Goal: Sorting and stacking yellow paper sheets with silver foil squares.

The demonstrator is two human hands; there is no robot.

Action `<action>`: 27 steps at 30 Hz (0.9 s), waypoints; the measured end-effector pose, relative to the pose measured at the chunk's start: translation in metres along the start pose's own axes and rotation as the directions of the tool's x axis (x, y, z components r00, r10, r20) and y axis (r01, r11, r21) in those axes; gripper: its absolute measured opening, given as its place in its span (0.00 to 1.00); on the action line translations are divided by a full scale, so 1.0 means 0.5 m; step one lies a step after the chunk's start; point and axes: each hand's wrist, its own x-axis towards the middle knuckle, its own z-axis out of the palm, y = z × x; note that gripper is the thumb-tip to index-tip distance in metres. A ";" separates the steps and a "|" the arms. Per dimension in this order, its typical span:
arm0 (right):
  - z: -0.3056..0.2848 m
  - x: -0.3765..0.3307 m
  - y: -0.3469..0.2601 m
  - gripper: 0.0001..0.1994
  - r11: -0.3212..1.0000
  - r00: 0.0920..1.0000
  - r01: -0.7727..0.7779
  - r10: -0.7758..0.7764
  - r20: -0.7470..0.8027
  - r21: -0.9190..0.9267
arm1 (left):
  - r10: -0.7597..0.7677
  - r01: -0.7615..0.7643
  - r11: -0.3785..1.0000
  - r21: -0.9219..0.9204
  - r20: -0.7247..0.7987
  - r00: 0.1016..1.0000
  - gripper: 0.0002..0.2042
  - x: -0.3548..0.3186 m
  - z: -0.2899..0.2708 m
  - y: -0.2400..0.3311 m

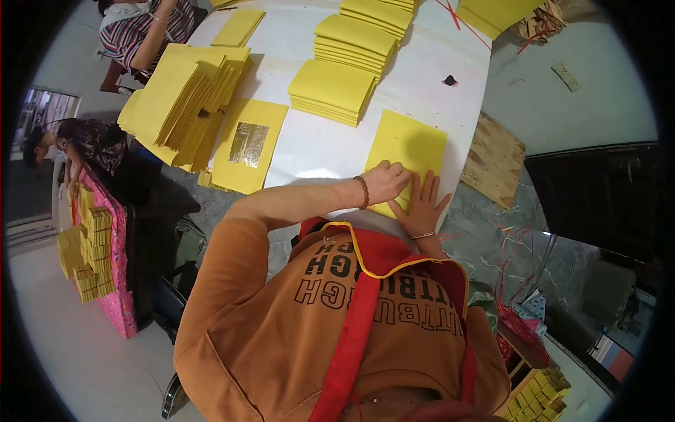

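Observation:
A flat yellow paper sheet (pixel 404 137) lies near the table's front right edge, under both my hands. My left hand (pixel 387 181), with a beaded bracelet at the wrist, is closed with its fingers curled over the sheet's lower part; whatever they may hold is hidden. Beside it my right hand (pixel 424 204) rests open, palm down and fingers spread, on the sheet's near right side. Left of my hands lies another yellow sheet bearing a shiny foil square (pixel 247 145).
Fanned yellow paper stacks (pixel 332 88) run up the white table (pixel 439 49). A tall, uneven yellow pile (pixel 176 98) stands at the left. One person in stripes (pixel 144 32) sits far left; another person (pixel 95 144) leans at a pink-covered table (pixel 121 309) with yellow bundles.

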 end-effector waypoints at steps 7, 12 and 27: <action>0.037 -0.026 0.100 0.38 0.783 0.982 0.054 0.073 -0.177 0.620 | -0.053 0.054 0.998 0.034 -0.022 0.998 0.22 0.009 -0.099 -0.087; 0.021 -0.037 0.078 0.36 0.894 0.996 -0.078 0.093 -0.014 0.441 | -0.180 0.216 0.965 0.150 -0.219 0.959 0.25 -0.051 -0.170 -0.289; 0.017 -0.032 0.068 0.31 0.941 0.994 -0.099 0.110 -0.016 0.324 | -0.412 0.380 0.911 0.160 0.376 0.830 0.36 -0.132 -0.065 -0.409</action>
